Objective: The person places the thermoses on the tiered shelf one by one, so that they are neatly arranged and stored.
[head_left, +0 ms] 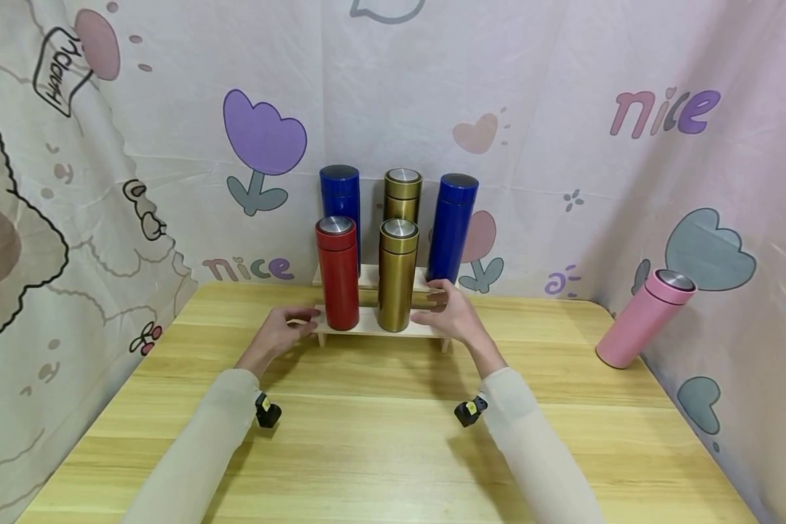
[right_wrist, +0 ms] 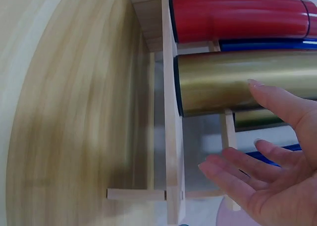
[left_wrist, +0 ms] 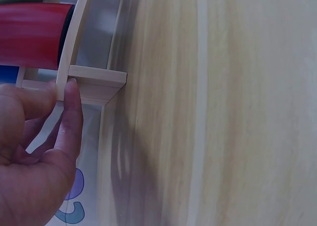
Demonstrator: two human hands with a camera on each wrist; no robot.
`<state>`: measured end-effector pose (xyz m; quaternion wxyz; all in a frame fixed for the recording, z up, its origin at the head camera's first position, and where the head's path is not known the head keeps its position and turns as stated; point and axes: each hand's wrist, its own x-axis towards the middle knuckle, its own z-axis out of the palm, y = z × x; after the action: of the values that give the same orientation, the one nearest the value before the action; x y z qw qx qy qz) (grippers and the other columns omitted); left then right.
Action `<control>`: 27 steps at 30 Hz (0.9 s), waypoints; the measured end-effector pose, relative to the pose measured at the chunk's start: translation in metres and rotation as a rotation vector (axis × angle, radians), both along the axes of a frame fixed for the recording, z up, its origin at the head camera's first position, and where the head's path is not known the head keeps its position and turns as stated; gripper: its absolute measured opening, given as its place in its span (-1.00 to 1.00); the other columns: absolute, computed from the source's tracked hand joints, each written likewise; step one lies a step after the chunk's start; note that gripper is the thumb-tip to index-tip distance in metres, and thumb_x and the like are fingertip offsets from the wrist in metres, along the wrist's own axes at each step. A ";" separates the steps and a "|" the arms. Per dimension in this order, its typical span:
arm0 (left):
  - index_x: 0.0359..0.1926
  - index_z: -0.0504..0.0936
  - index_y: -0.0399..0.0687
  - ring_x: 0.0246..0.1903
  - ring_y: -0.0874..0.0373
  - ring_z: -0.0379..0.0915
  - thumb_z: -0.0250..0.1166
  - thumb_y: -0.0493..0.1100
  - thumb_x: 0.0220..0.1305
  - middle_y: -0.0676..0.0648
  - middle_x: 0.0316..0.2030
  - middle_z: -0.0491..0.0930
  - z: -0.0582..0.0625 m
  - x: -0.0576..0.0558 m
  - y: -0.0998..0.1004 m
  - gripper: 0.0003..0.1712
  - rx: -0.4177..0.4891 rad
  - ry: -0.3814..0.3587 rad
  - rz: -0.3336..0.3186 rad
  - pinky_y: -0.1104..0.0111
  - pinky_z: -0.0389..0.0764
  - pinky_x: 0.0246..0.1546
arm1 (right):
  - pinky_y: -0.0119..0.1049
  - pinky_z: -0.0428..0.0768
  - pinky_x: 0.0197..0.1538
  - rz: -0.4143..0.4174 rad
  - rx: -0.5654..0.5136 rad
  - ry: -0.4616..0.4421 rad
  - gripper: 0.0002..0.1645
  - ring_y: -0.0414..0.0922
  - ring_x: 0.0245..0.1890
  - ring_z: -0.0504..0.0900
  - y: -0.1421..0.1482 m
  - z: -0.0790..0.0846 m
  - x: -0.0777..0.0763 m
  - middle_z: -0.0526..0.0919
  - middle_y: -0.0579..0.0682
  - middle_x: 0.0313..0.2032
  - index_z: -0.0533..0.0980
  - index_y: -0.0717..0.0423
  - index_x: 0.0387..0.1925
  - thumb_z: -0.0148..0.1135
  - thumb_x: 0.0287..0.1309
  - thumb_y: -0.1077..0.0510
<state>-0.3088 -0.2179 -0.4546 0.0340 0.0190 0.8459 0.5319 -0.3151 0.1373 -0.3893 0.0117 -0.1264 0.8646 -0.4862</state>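
A two-tier wooden rack stands on the table with thermos bottles on it. On its lower tier are a red bottle and a gold bottle. Behind them, two blue bottles and another gold bottle occupy the upper tier. My left hand pinches the left end of the lower shelf between thumb and finger. By the right end of the rack, my right hand has its fingers spread, the thumb close to the front gold bottle; whether it touches cannot be told.
A pink bottle leans at the table's right edge against the printed curtain. The curtain hangs behind the wooden table and along both sides.
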 end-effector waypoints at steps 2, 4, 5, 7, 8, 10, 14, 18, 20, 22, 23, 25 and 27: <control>0.29 0.60 -0.26 -0.09 0.05 0.70 0.28 -0.26 0.46 -0.35 0.29 0.56 0.000 0.000 0.000 -0.57 -0.002 -0.005 0.005 0.26 0.77 0.01 | 0.09 0.64 0.27 0.001 0.001 0.006 -0.11 0.29 0.25 0.60 0.003 0.000 0.001 0.58 0.36 0.25 0.34 0.20 0.40 0.56 0.10 0.10; 0.29 0.59 -0.26 -0.09 0.05 0.70 0.28 -0.26 0.46 -0.35 0.29 0.56 0.000 0.001 0.000 -0.56 -0.006 -0.005 0.003 0.26 0.77 0.01 | 0.11 0.63 0.28 0.000 0.001 0.007 -0.11 0.30 0.26 0.59 0.007 0.000 0.001 0.56 0.39 0.27 0.34 0.21 0.40 0.55 0.12 0.09; 0.29 0.59 -0.26 -0.10 0.05 0.70 0.27 -0.26 0.46 -0.35 0.29 0.56 0.000 0.001 0.000 -0.56 -0.007 -0.004 0.003 0.26 0.77 0.01 | 0.12 0.62 0.29 -0.001 -0.002 0.004 -0.11 0.31 0.26 0.59 0.008 0.000 0.001 0.55 0.40 0.27 0.34 0.21 0.40 0.55 0.12 0.08; 0.29 0.59 -0.26 -0.10 0.05 0.69 0.27 -0.27 0.46 -0.35 0.29 0.56 0.000 0.001 0.000 -0.57 -0.006 -0.002 0.003 0.25 0.77 0.01 | 0.13 0.62 0.29 -0.007 -0.006 -0.004 -0.11 0.31 0.26 0.60 0.011 0.000 0.003 0.55 0.40 0.28 0.34 0.20 0.40 0.55 0.11 0.08; 0.29 0.59 -0.26 -0.10 0.05 0.69 0.27 -0.27 0.46 -0.36 0.29 0.56 0.000 0.001 0.001 -0.57 -0.005 0.000 0.003 0.24 0.77 0.01 | 0.12 0.63 0.28 -0.013 -0.007 -0.009 -0.10 0.29 0.25 0.61 0.012 0.000 0.003 0.57 0.38 0.27 0.34 0.18 0.40 0.56 0.10 0.08; 0.30 0.59 -0.27 -0.10 0.06 0.69 0.27 -0.27 0.46 -0.36 0.29 0.56 0.000 0.001 0.001 -0.56 -0.001 0.002 0.000 0.24 0.77 0.02 | 0.11 0.65 0.26 -0.023 -0.009 -0.013 -0.10 0.27 0.22 0.64 0.014 0.001 0.005 0.59 0.36 0.25 0.35 0.17 0.40 0.57 0.09 0.08; 0.29 0.59 -0.28 -0.12 0.09 0.70 0.28 -0.27 0.45 -0.36 0.29 0.56 0.000 0.002 0.001 -0.56 0.005 0.003 -0.001 0.23 0.77 0.03 | 0.08 0.67 0.22 -0.034 -0.017 -0.011 -0.11 0.23 0.19 0.67 0.019 0.002 0.007 0.63 0.33 0.20 0.36 0.17 0.39 0.57 0.08 0.09; 0.28 0.59 -0.30 -0.12 0.08 0.70 0.27 -0.29 0.45 -0.37 0.28 0.56 -0.001 0.002 0.000 -0.57 0.016 0.011 0.003 0.22 0.77 0.02 | 0.08 0.67 0.22 -0.034 -0.012 -0.011 -0.12 0.24 0.24 0.63 0.024 0.003 0.007 0.61 0.32 0.24 0.34 0.17 0.39 0.55 0.11 0.08; 0.28 0.59 -0.30 -0.11 0.08 0.70 0.27 -0.29 0.45 -0.38 0.28 0.56 -0.001 0.002 0.000 -0.57 0.015 0.013 0.000 0.22 0.77 0.02 | 0.08 0.68 0.22 -0.035 -0.005 -0.013 -0.14 0.25 0.25 0.61 0.028 0.004 0.007 0.60 0.30 0.26 0.35 0.16 0.39 0.54 0.13 0.08; 0.28 0.60 -0.28 -0.10 0.08 0.69 0.28 -0.28 0.45 -0.36 0.28 0.56 -0.002 0.001 -0.001 -0.58 0.014 0.007 0.006 0.23 0.77 0.03 | 0.10 0.68 0.22 -0.040 0.003 -0.013 -0.17 0.28 0.26 0.60 0.031 0.004 0.008 0.59 0.29 0.27 0.37 0.17 0.38 0.53 0.14 0.07; 0.28 0.61 -0.27 -0.10 0.07 0.69 0.28 -0.28 0.45 -0.35 0.28 0.57 -0.002 0.001 0.000 -0.58 0.011 0.004 0.008 0.23 0.77 0.03 | 0.10 0.67 0.23 -0.042 0.007 -0.012 -0.18 0.29 0.26 0.60 0.033 0.004 0.008 0.58 0.30 0.28 0.38 0.18 0.38 0.52 0.16 0.07; 0.28 0.60 -0.28 -0.09 0.06 0.69 0.28 -0.27 0.45 -0.36 0.28 0.56 -0.003 0.001 -0.001 -0.57 0.003 0.006 0.000 0.23 0.77 0.03 | 0.11 0.66 0.25 -0.045 0.017 -0.017 -0.20 0.29 0.26 0.59 0.037 0.005 0.009 0.57 0.32 0.29 0.39 0.19 0.37 0.51 0.17 0.06; 0.27 0.61 -0.25 -0.09 0.07 0.69 0.28 -0.27 0.44 -0.34 0.28 0.57 -0.003 0.000 -0.001 -0.58 0.002 0.000 0.009 0.24 0.77 0.02 | 0.12 0.64 0.27 -0.056 0.026 -0.026 -0.21 0.29 0.28 0.58 0.042 0.006 0.011 0.55 0.32 0.30 0.40 0.18 0.37 0.50 0.18 0.05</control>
<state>-0.3086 -0.2185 -0.4580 0.0314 0.0150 0.8454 0.5330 -0.3046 0.1790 -0.3833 0.0111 -0.0959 0.8739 -0.4765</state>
